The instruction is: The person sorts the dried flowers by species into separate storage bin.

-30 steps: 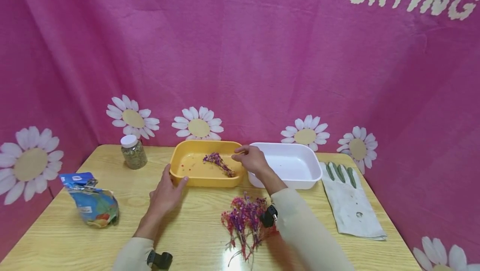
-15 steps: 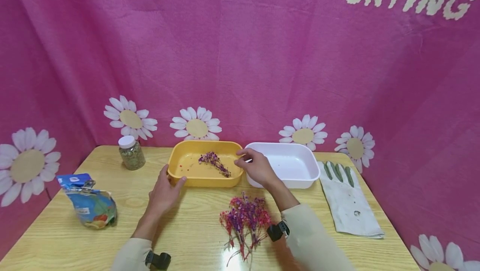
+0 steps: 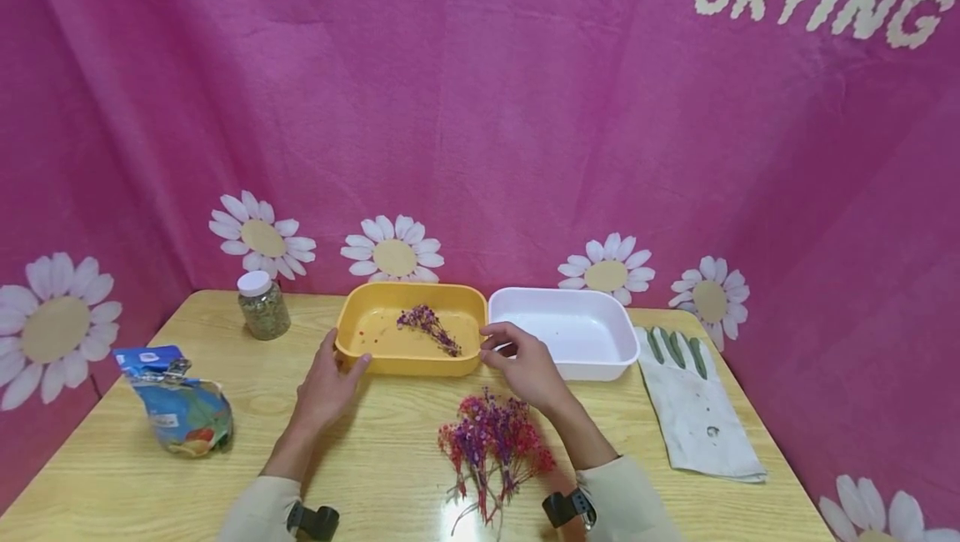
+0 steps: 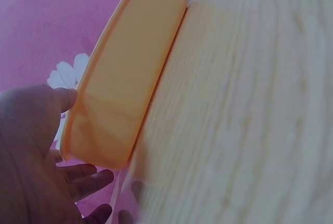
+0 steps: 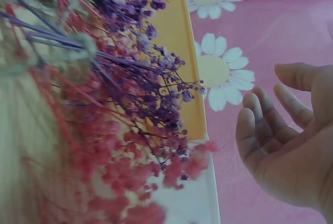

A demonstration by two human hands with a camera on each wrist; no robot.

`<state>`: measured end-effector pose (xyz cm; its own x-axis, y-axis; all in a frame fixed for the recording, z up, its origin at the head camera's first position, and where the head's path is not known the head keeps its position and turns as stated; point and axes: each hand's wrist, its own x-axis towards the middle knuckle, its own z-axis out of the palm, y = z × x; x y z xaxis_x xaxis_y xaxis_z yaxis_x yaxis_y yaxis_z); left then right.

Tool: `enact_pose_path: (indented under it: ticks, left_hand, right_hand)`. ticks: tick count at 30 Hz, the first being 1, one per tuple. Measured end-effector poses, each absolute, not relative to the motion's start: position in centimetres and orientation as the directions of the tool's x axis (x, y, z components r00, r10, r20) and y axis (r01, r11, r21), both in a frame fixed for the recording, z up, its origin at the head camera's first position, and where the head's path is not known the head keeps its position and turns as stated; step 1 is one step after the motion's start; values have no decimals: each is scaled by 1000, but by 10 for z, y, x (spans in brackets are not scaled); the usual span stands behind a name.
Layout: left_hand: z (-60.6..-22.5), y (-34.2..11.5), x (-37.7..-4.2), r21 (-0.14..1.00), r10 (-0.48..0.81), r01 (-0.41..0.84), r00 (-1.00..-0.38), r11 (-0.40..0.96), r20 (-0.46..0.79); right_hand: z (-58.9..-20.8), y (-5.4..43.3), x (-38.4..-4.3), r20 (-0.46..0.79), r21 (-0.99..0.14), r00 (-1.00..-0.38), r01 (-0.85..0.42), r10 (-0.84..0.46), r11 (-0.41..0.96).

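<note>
A yellow plastic basin (image 3: 408,365) stands on the wooden table, with a sprig of dried purple flowers (image 3: 429,327) lying inside it. At its left front corner is my left hand (image 3: 327,388); the thumb reaches the rim and the fingers spread loosely along the outside. My right hand (image 3: 527,363) hovers at the basin's right front corner with loosely bent fingers and holds nothing; whether the fingertips touch the rim I cannot tell. Between my forearms lies a pile of dried pink and purple flowers (image 3: 491,438), large in the right wrist view.
A white basin (image 3: 570,371) stands against the yellow one's right side. Further right lies a pale work glove (image 3: 701,421) with green finger ends. A lidded jar (image 3: 264,308) of dried bits and a blue pouch (image 3: 183,409) stand at the left. A pink curtain (image 3: 480,108) hangs behind.
My right hand has drawn down and slightly right, from above the yellow basin's right end to its front corner. My left hand stays at the left corner.
</note>
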<state>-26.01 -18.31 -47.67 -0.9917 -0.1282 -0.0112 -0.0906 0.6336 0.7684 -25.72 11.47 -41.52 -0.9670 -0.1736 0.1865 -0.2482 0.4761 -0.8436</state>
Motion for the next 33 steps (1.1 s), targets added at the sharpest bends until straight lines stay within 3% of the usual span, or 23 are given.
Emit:
enact_pose_path:
  ticks: [19,33]
  left_hand:
    - [-478,-182,-260,752,-145,-114,-989,649,-26]
    - [-476,-180,-258,757,-145,-112,-989,643,-23]
  right_hand:
    - [-428,135,-213,107,-871,-987,-150,-118,467]
    - [-445,141,-192,135,-810,-975,-211,-176,548]
